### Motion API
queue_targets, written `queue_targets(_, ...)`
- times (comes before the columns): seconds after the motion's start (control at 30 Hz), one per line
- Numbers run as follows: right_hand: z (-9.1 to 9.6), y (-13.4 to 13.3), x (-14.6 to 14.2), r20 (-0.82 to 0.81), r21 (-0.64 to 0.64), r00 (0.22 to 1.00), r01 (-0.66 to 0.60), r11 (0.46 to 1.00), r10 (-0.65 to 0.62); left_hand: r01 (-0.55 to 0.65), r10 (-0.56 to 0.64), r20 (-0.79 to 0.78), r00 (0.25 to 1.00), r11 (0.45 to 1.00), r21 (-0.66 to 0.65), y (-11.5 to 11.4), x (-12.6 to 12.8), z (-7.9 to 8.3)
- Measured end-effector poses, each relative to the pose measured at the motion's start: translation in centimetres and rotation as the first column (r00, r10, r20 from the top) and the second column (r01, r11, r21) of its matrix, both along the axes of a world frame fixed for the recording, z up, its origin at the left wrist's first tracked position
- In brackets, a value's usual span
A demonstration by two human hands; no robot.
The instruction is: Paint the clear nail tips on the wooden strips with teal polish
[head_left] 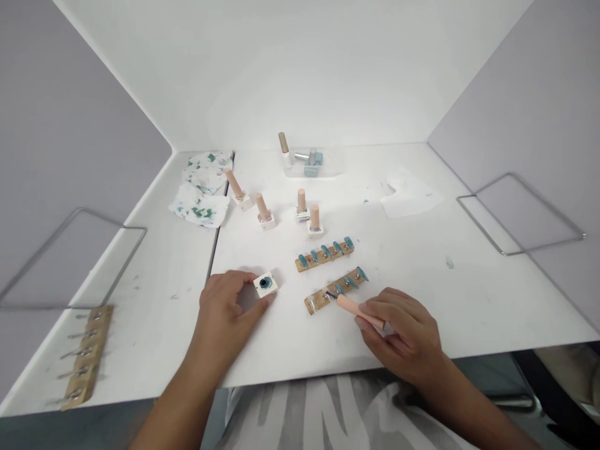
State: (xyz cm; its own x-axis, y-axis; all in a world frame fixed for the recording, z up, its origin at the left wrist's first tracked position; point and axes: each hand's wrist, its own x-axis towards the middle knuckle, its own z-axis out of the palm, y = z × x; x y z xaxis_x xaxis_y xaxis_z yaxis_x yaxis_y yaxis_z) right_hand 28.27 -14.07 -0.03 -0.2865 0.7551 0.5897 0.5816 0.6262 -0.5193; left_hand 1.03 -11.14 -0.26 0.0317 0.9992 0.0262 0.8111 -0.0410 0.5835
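My left hand (232, 306) grips a white square nail polish bottle (266, 285) between thumb and fingers; its neck is uncapped and ringed with dark teal. In my right hand (403, 328) is a peach-handled nail polish brush (360, 312), its dark tip at the nearer wooden strip. That nearer strip (319, 302) bears several false nails; those toward its right end are teal, while the leftmost looks clear. Just beyond lies a second wooden strip (313, 265), whose false nails are all teal.
Several peach-capped bottles (265, 215) stand beyond my hands. Farther back, a clear tray (328, 165) holds more bottles. Stained wipes (199, 206) lie at left, a white tissue (407, 197) at right. Another wooden strip (89, 356) with clear nails sits near left; wire frames (520, 215) flank the table.
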Motion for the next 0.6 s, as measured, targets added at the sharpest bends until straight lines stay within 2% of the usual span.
queue_targets(0.17, -0.1, -0.1, 0.1, 0.003, 0.026, 1.0, -0.009, 1.0, 0.009, -0.031, 0.03, -0.094, 0.995, 0.999, -0.013, -0.4, 0.0, 0.2)
queue_targets(0.3, 0.1, -0.1, 0.1, 0.029, 0.033, 1.0, 0.01, 0.999, -0.011, -0.001, 0.012, -0.109, 0.994, 0.994, 0.105, -2.6, -0.2, 0.6)
queue_targets(0.37, 0.2, 0.1, 0.0, 0.031, 0.038, 1.0, 0.005, 0.999, -0.006, 0.093, -0.084, -0.065, 0.994, 0.983, 0.157, -3.9, 0.1, 0.9)
queue_targets(0.47, 0.2, 0.3, -0.1, 0.04, 0.035, 0.999, -0.009, 0.999, 0.007, 0.289, -0.287, -0.068, 0.956, 0.957, 0.031, -5.1, 1.3, 1.3)
queue_targets(0.53, 0.2, 0.4, -0.2, 0.043, 0.036, 0.999, -0.001, 0.999, 0.0, 0.345, -0.346, -0.063, 0.936, 0.938, -0.027, -5.3, 2.4, 1.3)
queue_targets(0.6, 0.3, 0.5, -0.3, 0.039, 0.039, 0.999, 0.013, 0.999, -0.015, 0.341, -0.345, -0.089, 0.934, 0.939, -0.053, -4.9, 3.4, 1.1)
